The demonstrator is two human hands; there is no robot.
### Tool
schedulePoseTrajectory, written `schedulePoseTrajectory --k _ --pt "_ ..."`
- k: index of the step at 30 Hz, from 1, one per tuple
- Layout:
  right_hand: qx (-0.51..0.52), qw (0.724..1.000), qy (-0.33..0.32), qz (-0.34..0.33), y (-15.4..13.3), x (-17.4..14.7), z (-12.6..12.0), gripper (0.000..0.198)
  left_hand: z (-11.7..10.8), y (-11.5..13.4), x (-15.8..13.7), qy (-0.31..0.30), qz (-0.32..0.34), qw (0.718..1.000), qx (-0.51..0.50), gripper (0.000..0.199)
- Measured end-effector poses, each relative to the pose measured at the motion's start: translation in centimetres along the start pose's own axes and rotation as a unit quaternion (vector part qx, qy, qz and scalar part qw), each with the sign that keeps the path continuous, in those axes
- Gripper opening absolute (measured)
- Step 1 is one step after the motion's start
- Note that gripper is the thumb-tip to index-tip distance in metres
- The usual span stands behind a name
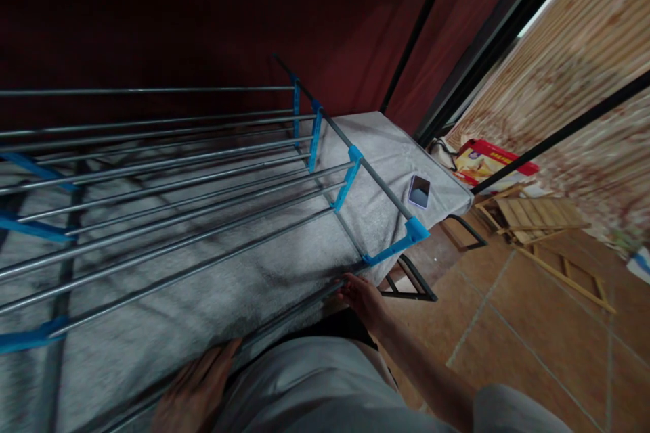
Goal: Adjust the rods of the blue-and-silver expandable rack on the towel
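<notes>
A drying rack with grey metal rods [218, 210] and blue plastic brackets [350, 179] lies across a table covered with a grey cloth [376, 142]. At the near edge runs one more metal rod [292, 314], in front of my body. My right hand [359, 296] has its fingers closed around this rod near its right end, just below the nearest blue bracket. Farther left, my left hand [200, 382] lies over the same rod with fingers stretched along it; the rod passes beneath the palm and its contact there is hidden.
A phone [419, 191] lies on the cloth right of the rack. Beyond the table, a red and yellow box [490, 161] and a folded wooden piece [538, 213] lie on the tiled floor [538, 338]. Dark metal poles [563, 132] rise near the table's corner. A dark red wall stands behind.
</notes>
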State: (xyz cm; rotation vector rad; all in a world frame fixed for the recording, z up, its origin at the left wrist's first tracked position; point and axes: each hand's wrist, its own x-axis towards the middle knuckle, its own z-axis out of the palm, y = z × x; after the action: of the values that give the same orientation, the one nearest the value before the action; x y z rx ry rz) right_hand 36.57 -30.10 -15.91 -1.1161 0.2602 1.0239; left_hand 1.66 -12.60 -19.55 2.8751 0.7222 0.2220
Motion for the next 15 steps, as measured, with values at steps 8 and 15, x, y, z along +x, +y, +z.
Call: schedulePoseTrajectory --k 8,15 --pt "-0.027 0.999 0.015 -0.010 -0.2 0.0 0.4 0.046 1.6 -1.0 0.6 0.020 0.022 0.999 0.023 0.045" --pt "-0.035 0.999 0.015 -0.023 -0.1 0.1 0.3 0.052 1.7 -0.8 0.6 0.037 0.022 0.999 0.014 0.044"
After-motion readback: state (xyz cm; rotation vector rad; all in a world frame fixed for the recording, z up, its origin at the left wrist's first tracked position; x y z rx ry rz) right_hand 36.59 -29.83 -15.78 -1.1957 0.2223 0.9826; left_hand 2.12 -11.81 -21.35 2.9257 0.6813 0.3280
